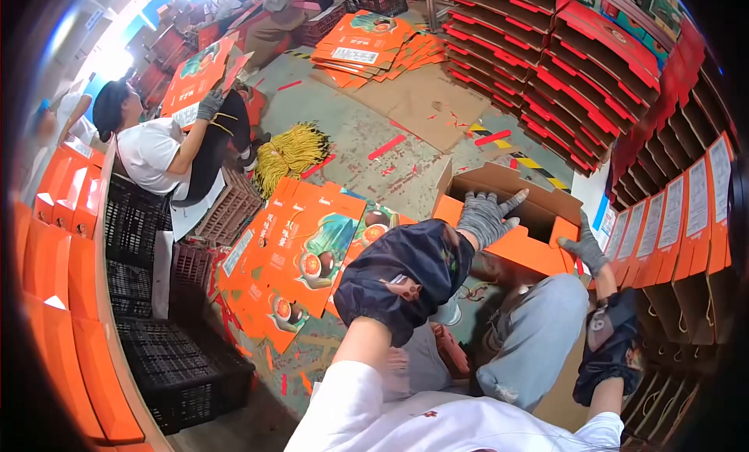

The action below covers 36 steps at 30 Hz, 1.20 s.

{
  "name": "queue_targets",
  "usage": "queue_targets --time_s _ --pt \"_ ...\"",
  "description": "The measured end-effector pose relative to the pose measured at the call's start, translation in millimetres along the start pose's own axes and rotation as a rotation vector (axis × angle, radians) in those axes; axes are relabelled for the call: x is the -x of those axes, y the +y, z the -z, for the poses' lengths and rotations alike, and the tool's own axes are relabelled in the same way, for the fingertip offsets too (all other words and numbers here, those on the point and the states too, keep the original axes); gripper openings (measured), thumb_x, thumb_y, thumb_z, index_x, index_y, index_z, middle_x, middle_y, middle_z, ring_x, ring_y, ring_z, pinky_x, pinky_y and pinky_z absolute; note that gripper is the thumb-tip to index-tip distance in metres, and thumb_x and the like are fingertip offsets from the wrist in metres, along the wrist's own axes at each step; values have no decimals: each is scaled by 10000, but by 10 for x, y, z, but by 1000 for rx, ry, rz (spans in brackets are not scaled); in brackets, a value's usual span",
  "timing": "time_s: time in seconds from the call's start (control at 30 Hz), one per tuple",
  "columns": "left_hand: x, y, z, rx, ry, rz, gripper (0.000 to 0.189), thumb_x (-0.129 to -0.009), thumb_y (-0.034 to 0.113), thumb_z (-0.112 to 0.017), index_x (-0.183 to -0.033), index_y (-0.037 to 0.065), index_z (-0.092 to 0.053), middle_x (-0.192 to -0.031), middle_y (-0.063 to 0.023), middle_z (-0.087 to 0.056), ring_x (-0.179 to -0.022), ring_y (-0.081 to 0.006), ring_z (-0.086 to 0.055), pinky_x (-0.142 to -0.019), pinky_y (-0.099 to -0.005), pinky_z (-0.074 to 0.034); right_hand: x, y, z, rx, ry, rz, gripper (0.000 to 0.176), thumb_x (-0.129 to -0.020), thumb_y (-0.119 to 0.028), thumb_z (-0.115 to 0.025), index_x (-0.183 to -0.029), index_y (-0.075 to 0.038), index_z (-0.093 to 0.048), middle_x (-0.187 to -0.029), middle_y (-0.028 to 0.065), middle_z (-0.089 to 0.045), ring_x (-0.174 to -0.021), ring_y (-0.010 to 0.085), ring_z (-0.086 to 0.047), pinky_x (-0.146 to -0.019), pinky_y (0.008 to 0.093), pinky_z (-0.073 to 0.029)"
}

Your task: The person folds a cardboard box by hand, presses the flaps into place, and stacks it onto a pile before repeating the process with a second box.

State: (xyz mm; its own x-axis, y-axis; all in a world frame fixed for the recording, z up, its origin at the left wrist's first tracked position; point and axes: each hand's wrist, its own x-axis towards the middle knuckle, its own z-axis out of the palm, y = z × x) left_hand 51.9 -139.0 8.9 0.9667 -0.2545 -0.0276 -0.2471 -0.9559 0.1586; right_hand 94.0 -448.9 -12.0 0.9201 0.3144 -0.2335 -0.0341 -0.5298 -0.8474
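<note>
An orange cardboard box [521,250] with an open top and brown inside is in front of my knees. My left hand [485,218], in a grey knit glove, hooks over its left rim, fingers spread toward the opening and thumb nearer the front panel. At the box's right end, my right hand [587,245], also gloved, is closed on the edge, with the thumb on the orange front. Brown flaps [499,173] stand up at its far side. Flat printed orange carton sheets [300,249] lie on the floor left of my left forearm.
Stacked orange cartons [538,54] rise at the back right, and a row of cartons [663,226] stands to my right. Black crates [168,370] are at left. A seated co-worker [164,151] holds an orange carton. Yellow cords [290,157] and red scraps lie on the floor.
</note>
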Motion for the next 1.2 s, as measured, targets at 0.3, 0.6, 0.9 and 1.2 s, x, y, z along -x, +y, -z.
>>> queue_targets --time_s 0.3,0.6,0.9,1.2 --pt "267 -179 589 3 830 -347 449 -894 260 -573 -1327 168 -496 -1092 -98 -572 -1070 -261 -535 -981 -507 -334 -289 581 -290 -190 340 249 827 -724 -47 -801 -1427 -72 -367 -1371 86 -476 -1247 219 -452 -1061 319 -356" --pt "-107 -1565 -1187 1425 325 48 539 -869 211 -658 -1335 27 -458 -1354 -161 -473 -1272 -319 -434 -1051 -374 -367 -215 98 2 -82 40 -22 385 -768 -94 -777 -1119 1 -653 -958 28 -689 -860 107 -588 -793 283 -480" --pt "77 -1069 -482 524 447 -134 599 -732 152 -743 -1278 51 -519 -1316 -175 -503 -1239 -345 -444 -1074 -407 -350 -61 -478 147 -75 -362 158 565 -859 -275 -676 -1332 -20 -501 -1252 111 -584 -1180 206 -509 -1012 326 -374" --pt "324 -956 -146 238 175 -268 594 -767 380 -721 -1297 169 -554 -1243 -209 -507 -1178 -376 -446 -995 -467 -373 -188 -889 -239 636 -443 -41 841 -631 -376 -829 -1336 -110 -454 -1058 159 -668 -938 311 -657 -810 410 -505"
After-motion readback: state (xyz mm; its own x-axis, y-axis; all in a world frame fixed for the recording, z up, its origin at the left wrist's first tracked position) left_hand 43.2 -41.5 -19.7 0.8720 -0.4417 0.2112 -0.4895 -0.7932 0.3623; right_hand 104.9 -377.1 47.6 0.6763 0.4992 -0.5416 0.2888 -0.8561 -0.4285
